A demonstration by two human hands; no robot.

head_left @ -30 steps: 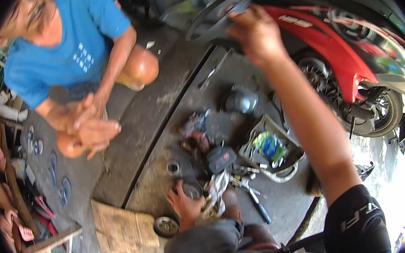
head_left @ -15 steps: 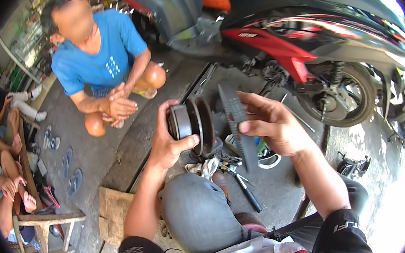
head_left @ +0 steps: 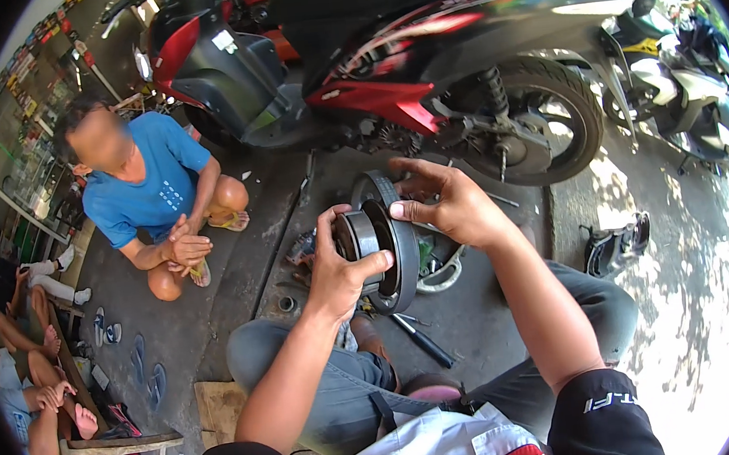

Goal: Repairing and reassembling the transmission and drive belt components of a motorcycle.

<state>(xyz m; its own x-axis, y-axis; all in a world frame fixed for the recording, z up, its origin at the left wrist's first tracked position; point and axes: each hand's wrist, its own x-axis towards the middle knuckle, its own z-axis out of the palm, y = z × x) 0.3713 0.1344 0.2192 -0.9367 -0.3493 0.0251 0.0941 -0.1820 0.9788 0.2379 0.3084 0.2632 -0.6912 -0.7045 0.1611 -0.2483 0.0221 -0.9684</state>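
My left hand (head_left: 331, 270) is wrapped round a scooter clutch pulley (head_left: 357, 237), a metal drum with dark discs on its right side, with the thumb across the drum. With its thumb pressing on the near face, my right hand (head_left: 455, 206) grips the upper part of a black rubber drive belt (head_left: 403, 268). The belt stands as a loop at the right side of the pulley. Whether it sits in the groove between the discs I cannot tell. Below the pulley, a hammer (head_left: 424, 342) with a dark handle lies on the ground.
A black and red scooter (head_left: 392, 102) stands ahead, its rear wheel (head_left: 560, 116) to the right. A person in a blue shirt (head_left: 149, 174) squats at the left front. Sandals (head_left: 156, 383), a wooden bench (head_left: 122, 444) and seated people are farther left. A black part (head_left: 616, 243) lies at right.
My right hand has brought the belt leftward, from apart from the pulley to right against it. The pulley is turned slightly, and the whole view has shifted, showing more of the scooter.
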